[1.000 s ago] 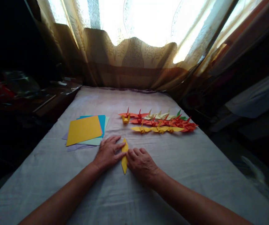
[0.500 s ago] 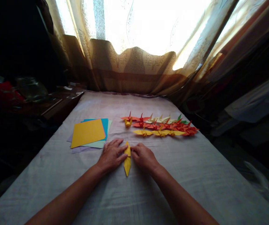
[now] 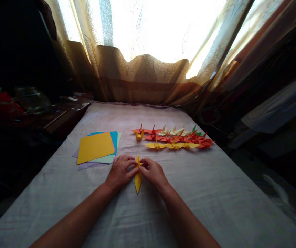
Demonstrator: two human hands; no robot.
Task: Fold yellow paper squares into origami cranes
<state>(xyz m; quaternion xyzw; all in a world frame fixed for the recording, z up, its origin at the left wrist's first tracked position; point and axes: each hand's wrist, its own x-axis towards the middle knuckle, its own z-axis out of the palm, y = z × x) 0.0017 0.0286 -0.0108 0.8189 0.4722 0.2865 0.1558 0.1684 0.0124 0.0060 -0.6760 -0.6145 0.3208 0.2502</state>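
Observation:
A narrow, pointed piece of folded yellow origami paper (image 3: 138,182) lies lengthwise on the white cloth in front of me. From its left side, my left hand (image 3: 122,171) presses on it, thumb and fingertips closed on its upper part. On the opposite edge my right hand (image 3: 153,172) pinches the paper with thumb and forefinger, close to the other thumb. The fingers cover much of its middle, while the lower tip and a small upper point show.
A stack of coloured paper squares (image 3: 95,148), yellow on top, lies left of my hands. Rows of folded paper cranes (image 3: 177,145) in yellow, red, cream and green stand at the back right. One yellow folded piece (image 3: 139,136) sits at their left end. A curtain (image 3: 145,82) hangs behind the bed.
My right hand has moved in from beside the yellow folded paper and now pinches its upper part next to my left thumb. The whole view has shifted slightly.

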